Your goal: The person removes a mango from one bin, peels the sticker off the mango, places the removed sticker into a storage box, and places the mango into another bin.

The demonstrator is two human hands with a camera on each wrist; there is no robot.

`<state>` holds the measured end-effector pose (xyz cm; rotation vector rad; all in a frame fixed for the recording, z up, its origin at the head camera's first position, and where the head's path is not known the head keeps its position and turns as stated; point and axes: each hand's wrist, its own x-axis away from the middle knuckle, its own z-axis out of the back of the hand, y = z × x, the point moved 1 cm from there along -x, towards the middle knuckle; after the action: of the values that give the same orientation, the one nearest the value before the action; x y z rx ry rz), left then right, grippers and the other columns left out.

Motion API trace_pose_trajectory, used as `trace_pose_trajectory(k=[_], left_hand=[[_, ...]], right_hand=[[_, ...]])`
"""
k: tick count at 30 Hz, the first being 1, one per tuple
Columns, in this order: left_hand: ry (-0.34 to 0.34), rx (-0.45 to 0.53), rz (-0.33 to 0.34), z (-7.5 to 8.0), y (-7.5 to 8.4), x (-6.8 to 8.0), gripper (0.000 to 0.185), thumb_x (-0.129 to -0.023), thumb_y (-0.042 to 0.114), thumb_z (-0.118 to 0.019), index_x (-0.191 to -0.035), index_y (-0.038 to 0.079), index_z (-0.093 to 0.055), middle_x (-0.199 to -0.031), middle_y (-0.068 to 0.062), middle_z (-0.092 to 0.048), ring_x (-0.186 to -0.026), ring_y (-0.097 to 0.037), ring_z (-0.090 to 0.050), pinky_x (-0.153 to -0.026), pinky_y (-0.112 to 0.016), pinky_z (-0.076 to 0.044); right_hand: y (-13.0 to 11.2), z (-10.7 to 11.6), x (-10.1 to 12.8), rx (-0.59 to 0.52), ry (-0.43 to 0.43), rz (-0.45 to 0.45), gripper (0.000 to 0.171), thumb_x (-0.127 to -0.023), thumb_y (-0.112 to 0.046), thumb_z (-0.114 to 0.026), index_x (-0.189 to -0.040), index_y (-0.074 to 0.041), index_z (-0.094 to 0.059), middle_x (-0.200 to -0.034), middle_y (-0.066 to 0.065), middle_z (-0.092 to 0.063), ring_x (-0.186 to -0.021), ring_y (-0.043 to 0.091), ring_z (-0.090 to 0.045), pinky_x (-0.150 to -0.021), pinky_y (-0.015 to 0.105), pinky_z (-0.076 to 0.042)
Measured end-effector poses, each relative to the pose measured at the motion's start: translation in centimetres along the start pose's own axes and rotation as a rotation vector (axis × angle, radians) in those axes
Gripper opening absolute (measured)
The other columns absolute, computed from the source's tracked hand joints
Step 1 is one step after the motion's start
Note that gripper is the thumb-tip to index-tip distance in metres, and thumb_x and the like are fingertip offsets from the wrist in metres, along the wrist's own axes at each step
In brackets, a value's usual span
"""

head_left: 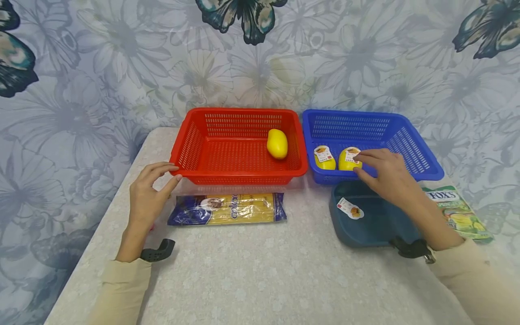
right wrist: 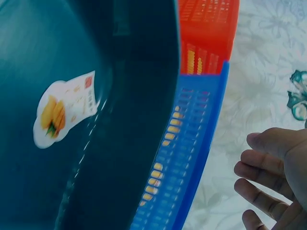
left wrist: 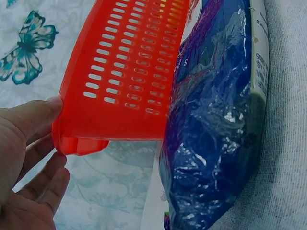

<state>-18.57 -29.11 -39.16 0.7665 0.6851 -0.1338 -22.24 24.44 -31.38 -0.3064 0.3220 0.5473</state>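
Here right hand (head_left: pixel 387 174) fingers (head_left: pixel 365 155) touching yellow fruit (head_left: pixel 349 159) in blue basket (head_left: pixel 410 149).

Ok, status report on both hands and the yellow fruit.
Left hand open, touching red basket corner. Right hand open over blue basket, fingertips on a labelled yellow fruit. Nothing in the way.

We wear cream long sleeves on both arms, the cuffs ending at the wrists. Our left hand (head_left: pixel 148 196) and right hand (head_left: pixel 387 176) are bare. Each wrist carries a black strap: a perforated band on the left, one with a metal buckle on the right.
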Motion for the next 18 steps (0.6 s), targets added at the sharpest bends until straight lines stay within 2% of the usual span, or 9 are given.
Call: trace_pose_trajectory(k=[6, 10, 18], left_hand=[[-0.008, -0.001, 0.018, -0.1, 0.1, 0.0, 0.029, -0.083, 0.006, -0.082, -0.112, 0.006, -0.075, -0.120, -0.007, -0.067, -0.108, -0.025, -0.061, -0.091, -0.009, -0.038], [-0.010, 0.001, 0.016, -0.1, 0.1, 0.0, 0.029, -0.083, 0.007, -0.082, -0.112, 0.006, -0.075, -0.120, -0.007, -0.067, -0.109, -0.025, -0.061, -0.091, -0.009, -0.038], [-0.005, -0.001, 0.011, -0.1, 0.1, 0.0, 0.029, -0.083, 0.007, -0.082, -0.112, 0.005, -0.075, -0.120, -0.007, -0.067, -0.109, -0.025, -0.061, -0.092, -0.009, -0.039]], right_hand=[[2.0, 0.5, 1.0, 0.025, 0.021, -0.016, 0.033, -0.086, -0.010, -0.078, -0.117, -0.002, -0.072, -0.118, 0.021, -0.067, -0.114, 0.042, -0.055, -0.081, 0.061, -0.036], [3.3, 1.0, 1.5, 0.038, 0.043, -0.040, 0.031, -0.085, -0.009, -0.079, -0.114, -0.002, -0.073, -0.116, 0.022, -0.067, -0.113, 0.044, -0.056, -0.083, 0.067, -0.034], [5.8, 1.6, 2.3, 0.099, 0.098, -0.017, 0.031, -0.081, -0.006, -0.079, -0.110, 0.002, -0.072, -0.112, 0.026, -0.067, -0.105, 0.049, -0.058, -0.077, 0.066, -0.040]])
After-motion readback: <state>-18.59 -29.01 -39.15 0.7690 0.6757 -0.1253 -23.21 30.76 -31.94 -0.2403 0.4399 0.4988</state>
